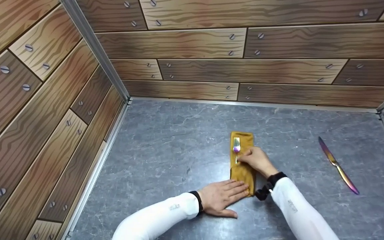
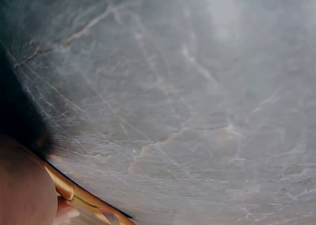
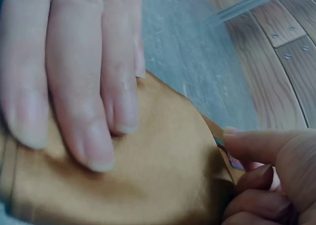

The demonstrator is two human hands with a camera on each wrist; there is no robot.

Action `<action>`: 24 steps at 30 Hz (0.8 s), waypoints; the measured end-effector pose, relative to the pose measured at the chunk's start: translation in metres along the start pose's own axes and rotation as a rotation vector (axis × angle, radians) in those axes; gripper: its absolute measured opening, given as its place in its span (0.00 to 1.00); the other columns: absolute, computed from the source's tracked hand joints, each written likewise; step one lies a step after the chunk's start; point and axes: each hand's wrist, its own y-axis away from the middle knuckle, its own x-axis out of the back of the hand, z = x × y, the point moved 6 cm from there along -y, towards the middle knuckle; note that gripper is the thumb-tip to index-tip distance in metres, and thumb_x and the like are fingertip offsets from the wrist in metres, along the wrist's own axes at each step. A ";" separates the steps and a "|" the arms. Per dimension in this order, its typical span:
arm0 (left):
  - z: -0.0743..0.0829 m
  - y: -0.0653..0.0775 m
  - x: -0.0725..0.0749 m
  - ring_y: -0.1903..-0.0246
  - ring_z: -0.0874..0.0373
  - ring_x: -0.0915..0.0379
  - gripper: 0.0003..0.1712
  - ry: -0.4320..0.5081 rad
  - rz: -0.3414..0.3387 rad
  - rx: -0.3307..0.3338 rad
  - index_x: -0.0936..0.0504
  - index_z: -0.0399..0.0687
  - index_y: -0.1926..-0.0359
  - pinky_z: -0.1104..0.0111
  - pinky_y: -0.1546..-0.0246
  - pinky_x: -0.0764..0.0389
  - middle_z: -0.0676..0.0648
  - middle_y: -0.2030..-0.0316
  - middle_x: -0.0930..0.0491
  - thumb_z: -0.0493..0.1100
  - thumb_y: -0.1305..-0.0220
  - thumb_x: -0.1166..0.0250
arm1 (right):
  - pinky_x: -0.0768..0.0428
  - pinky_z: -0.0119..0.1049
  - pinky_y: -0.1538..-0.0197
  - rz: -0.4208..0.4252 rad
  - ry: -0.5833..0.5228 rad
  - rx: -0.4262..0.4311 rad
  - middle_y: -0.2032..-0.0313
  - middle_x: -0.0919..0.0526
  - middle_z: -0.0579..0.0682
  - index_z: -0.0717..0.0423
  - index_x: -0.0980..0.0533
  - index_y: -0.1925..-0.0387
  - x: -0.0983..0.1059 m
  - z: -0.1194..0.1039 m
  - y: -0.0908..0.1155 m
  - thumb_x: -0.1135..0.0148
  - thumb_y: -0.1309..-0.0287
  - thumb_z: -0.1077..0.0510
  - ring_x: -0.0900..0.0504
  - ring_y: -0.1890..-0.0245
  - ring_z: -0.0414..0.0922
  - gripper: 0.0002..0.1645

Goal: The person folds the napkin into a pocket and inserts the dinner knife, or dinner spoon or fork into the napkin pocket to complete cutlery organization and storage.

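A long mustard-yellow cloth pouch (image 1: 247, 171) lies on the grey surface, its lower part forming a pocket. On its upper part is a shiny fork (image 1: 236, 145) with rainbow tints, tines pointing away from me. My right hand (image 1: 257, 160) pinches the fork's handle between thumb and fingers, just above the pocket's edge; the handle's lower end is hidden. Spread nearly straight, the fingers of my left hand (image 1: 221, 197) rest on the pocket near its bottom end. The right wrist view shows these left fingertips (image 3: 94, 151) pressing on the fabric.
To the right, a rainbow-tinted knife (image 1: 335, 163) lies diagonally on the grey marbled surface (image 1: 165, 143). Wood-patterned panels (image 1: 192, 43) with metal edging enclose the surface at the back and sides. A black wrist device (image 1: 263, 193) hangs beside the pouch's right edge.
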 end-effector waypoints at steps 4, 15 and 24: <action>-0.005 -0.002 -0.001 0.30 0.51 0.71 0.50 0.018 -0.012 0.014 0.61 0.44 0.28 0.61 0.32 0.62 0.44 0.28 0.64 0.74 0.38 0.72 | 0.27 0.35 0.71 0.068 -0.004 0.022 0.73 0.20 0.51 0.62 0.20 0.75 0.027 0.009 0.003 0.29 0.54 0.53 0.26 0.74 0.44 0.14; -0.017 -0.020 0.022 0.38 0.56 0.42 0.43 0.097 0.079 0.064 0.36 0.52 0.35 0.57 0.34 0.50 0.50 0.38 0.34 0.73 0.37 0.69 | 0.26 0.34 0.71 0.247 0.125 -0.014 0.70 0.20 0.55 0.66 0.23 0.67 0.140 0.068 0.036 0.35 0.47 0.49 0.26 0.74 0.43 0.21; -0.027 -0.048 0.048 0.61 0.61 0.29 0.34 0.052 0.031 0.113 0.27 0.61 0.65 0.61 0.43 0.35 0.58 0.63 0.28 0.75 0.39 0.71 | 0.29 0.38 0.69 0.330 0.254 -0.127 0.59 0.20 0.66 0.66 0.23 0.55 0.219 0.115 0.067 0.42 0.43 0.43 0.24 0.67 0.51 0.29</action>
